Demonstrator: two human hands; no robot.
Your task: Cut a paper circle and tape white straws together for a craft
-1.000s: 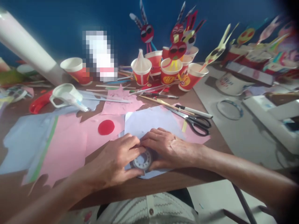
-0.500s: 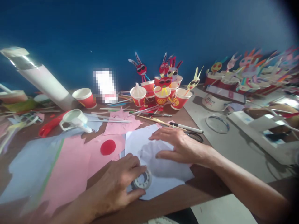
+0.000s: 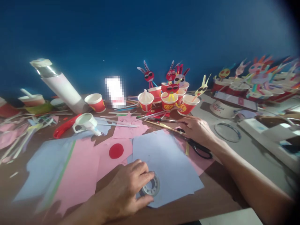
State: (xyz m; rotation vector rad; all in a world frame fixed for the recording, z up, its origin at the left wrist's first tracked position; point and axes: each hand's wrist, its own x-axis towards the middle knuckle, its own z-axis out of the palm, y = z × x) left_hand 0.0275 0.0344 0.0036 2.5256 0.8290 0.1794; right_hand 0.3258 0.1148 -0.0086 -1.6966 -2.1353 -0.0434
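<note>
My left hand (image 3: 134, 187) holds a roll of clear tape (image 3: 152, 186) between thumb and fingers, at the near edge of a white sheet of paper (image 3: 165, 156). Past the sheet's far right side, my right hand (image 3: 195, 128) has its fingers bent down around a black-and-white pen (image 3: 181, 130). Most of that pen is hidden under the hand. Black-handled scissors (image 3: 200, 149) lie just below the right wrist, on pink paper. A red paper circle (image 3: 116, 151) rests on pink paper (image 3: 84, 165) to the left.
Red paper cups with craft figures (image 3: 168, 97) stand at the back. Farther left are a white mug (image 3: 85, 123), a red curved object (image 3: 67, 126), a leaning white bottle (image 3: 64, 89) and paper strips (image 3: 25, 137). A white box (image 3: 264, 134) and bracelet-like ring (image 3: 227, 132) lie right.
My right hand has moved off the white paper, up and right to the pen, uncovering the scissors. My left hand keeps the tape roll. The whole view has shifted slightly.
</note>
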